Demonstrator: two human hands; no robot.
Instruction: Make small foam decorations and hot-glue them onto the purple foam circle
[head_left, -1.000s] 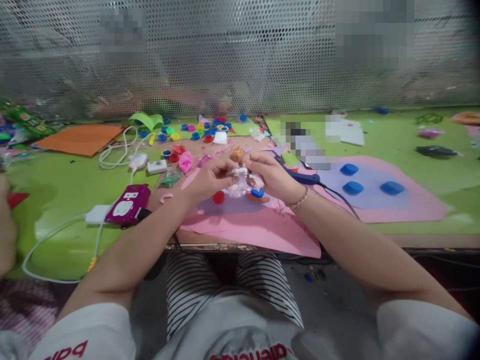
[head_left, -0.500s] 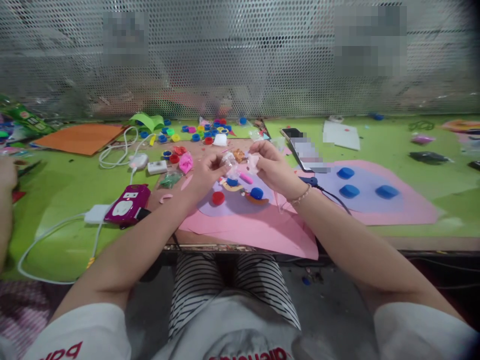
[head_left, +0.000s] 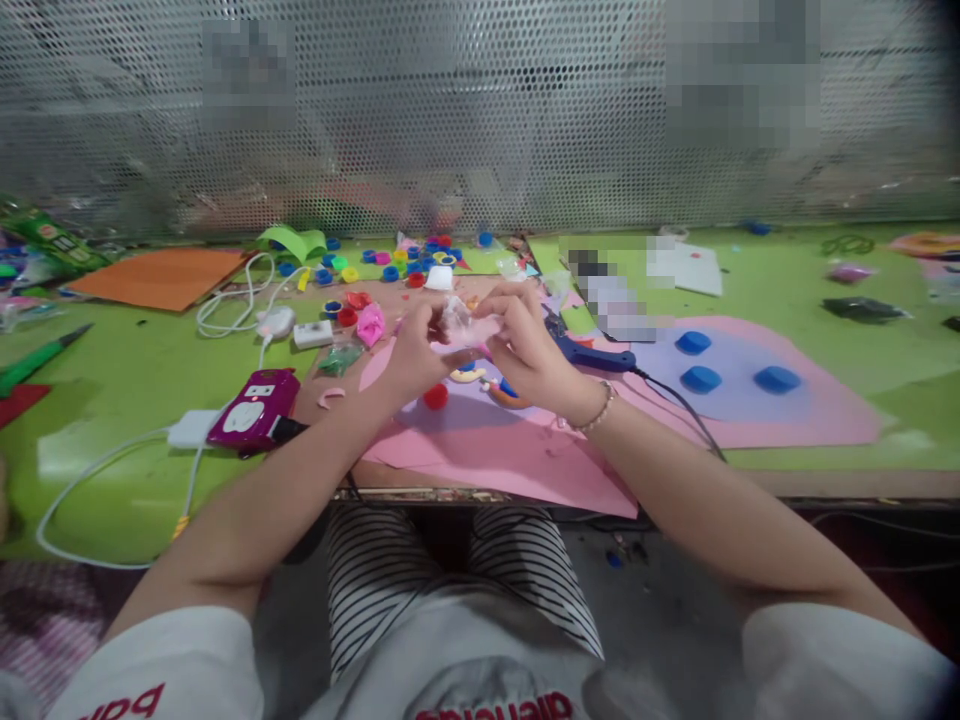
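My left hand (head_left: 420,345) is closed on a crumpled clear plastic wrapper (head_left: 455,318). My right hand (head_left: 521,340) is closed on a pale pink, soft-looking piece (head_left: 480,330) that meets the wrapper. Both hands are close together above a lilac and pink paper cutout (head_left: 480,455). On the paper below them lie a red bottle cap (head_left: 436,397), a cream curved piece (head_left: 469,375) and a brown curved piece (head_left: 510,398) partly behind my right hand. Beside my right wrist is a blue glue gun (head_left: 596,355) with a black cord.
A second paper cutout (head_left: 817,410) with three blue caps (head_left: 778,379) lies right. A phone (head_left: 611,305) rests behind the glue gun. Several coloured caps (head_left: 390,273) are scattered at the back. Left are a purple power adapter (head_left: 259,408), orange paper (head_left: 161,278) and a green-handled tool (head_left: 37,362).
My right hand has moved left and now meets my left hand, bringing the wrapper and pink piece together. At far left, another person's arm has mostly withdrawn, and the green-handled tool now shows.
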